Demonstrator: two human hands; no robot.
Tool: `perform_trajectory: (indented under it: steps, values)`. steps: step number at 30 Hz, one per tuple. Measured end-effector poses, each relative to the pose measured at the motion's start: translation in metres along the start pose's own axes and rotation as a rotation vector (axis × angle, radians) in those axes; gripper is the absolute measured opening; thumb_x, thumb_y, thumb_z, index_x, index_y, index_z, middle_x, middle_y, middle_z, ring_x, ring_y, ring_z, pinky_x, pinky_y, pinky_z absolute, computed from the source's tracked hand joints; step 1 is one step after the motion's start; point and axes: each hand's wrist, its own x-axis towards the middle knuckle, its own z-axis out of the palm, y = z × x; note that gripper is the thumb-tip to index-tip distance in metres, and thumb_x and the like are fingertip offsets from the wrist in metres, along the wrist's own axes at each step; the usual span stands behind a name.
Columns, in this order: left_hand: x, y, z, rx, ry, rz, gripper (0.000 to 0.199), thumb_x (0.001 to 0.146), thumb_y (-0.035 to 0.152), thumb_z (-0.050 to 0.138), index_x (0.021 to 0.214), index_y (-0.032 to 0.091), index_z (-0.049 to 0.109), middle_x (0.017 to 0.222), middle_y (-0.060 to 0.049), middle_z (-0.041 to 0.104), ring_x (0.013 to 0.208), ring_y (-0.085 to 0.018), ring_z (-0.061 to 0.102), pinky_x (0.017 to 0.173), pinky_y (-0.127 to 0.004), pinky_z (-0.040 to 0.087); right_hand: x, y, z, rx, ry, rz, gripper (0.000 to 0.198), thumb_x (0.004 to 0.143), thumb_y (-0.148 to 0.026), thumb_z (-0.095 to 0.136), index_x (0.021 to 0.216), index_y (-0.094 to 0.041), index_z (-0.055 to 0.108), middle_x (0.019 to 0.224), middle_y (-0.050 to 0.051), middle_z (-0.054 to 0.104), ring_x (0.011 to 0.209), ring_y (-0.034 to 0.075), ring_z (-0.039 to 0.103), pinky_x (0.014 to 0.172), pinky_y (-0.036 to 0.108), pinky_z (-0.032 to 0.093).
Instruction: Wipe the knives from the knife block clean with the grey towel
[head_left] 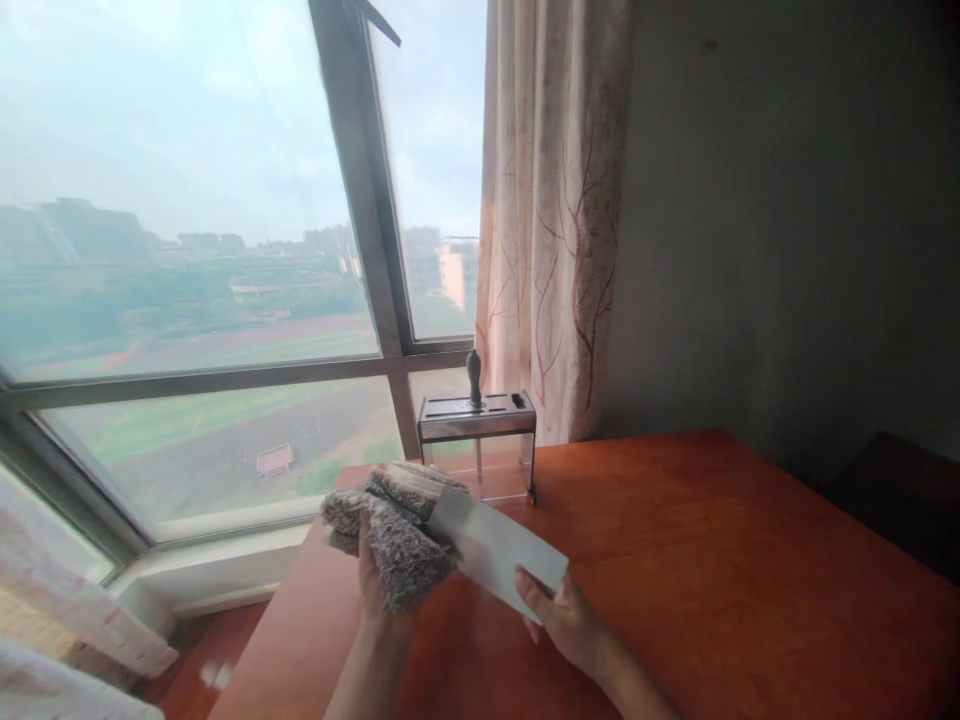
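Note:
My left hand (pixel 370 575) is closed around a bunched, fluffy grey-brown cloth (pixel 409 560) above the table. Out of the cloth's right side comes a flat, pale grey rectangular blade (pixel 495 545), shaped like a cleaver's. Its far end is covered by the cloth, so I cannot see a handle. My right hand (pixel 559 610) pinches the blade's near right end, thumb on the upper face and fingers beneath. Just behind the cloth stands a clear-sided knife holder (pixel 480 422) with a metal top. A dark-handled tool (pixel 473 378) stands upright in its top slot.
The reddish-brown wooden table (pixel 712 560) stretches to the right under both hands. A large window (pixel 187 290) with a grey frame rises behind and to the left. Beside it hangs a pale curtain (pixel 559 210) with a branch pattern. A dark wall (pixel 750 220) closes off the right.

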Motion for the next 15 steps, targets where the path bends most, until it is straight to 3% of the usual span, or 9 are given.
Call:
perform_trajectory:
  steps: [3,6,10,15]
  values:
    - [-0.006,-0.011,0.005,-0.236,-0.116,-0.071,0.037,0.088,0.037,0.047,0.115,0.019,0.063,0.096,-0.009,0.075,0.103,-0.028,0.065,0.092,-0.04,0.05,-0.004,0.009,0.001,-0.183,-0.049,-0.059,0.041,0.089,-0.052,0.046,0.065,-0.019,0.053,0.047,-0.005,0.042,0.045,0.011,0.045,0.048,0.023,0.037]
    - [-0.009,-0.025,0.006,-0.355,-0.148,-0.186,0.036,0.089,0.03,0.047,0.118,0.017,0.062,0.088,-0.007,0.076,0.092,-0.025,0.069,0.091,-0.038,0.052,-0.006,0.011,-0.002,-0.363,-0.025,-0.199,0.04,0.091,-0.048,0.044,0.066,-0.018,0.054,0.051,-0.004,0.046,0.047,0.011,0.045,0.047,0.023,0.033]
    - [-0.01,-0.038,0.005,-0.329,-0.174,-0.294,0.038,0.088,0.033,0.052,0.119,0.014,0.062,0.088,-0.009,0.076,0.091,-0.026,0.07,0.09,-0.037,0.052,-0.004,0.005,-0.006,-0.6,0.028,-0.447,0.04,0.095,-0.041,0.039,0.068,-0.017,0.056,0.057,0.0,0.051,0.053,0.012,0.049,0.052,0.025,0.031]
    - [-0.013,-0.03,0.002,-0.192,-0.118,-0.361,0.038,0.084,0.036,0.06,0.113,0.013,0.064,0.088,-0.011,0.076,0.092,-0.029,0.07,0.087,-0.04,0.054,0.0,-0.003,-0.012,-0.837,0.027,-0.602,0.04,0.097,-0.035,0.036,0.069,-0.018,0.057,0.058,0.001,0.055,0.054,0.013,0.051,0.055,0.028,0.029]
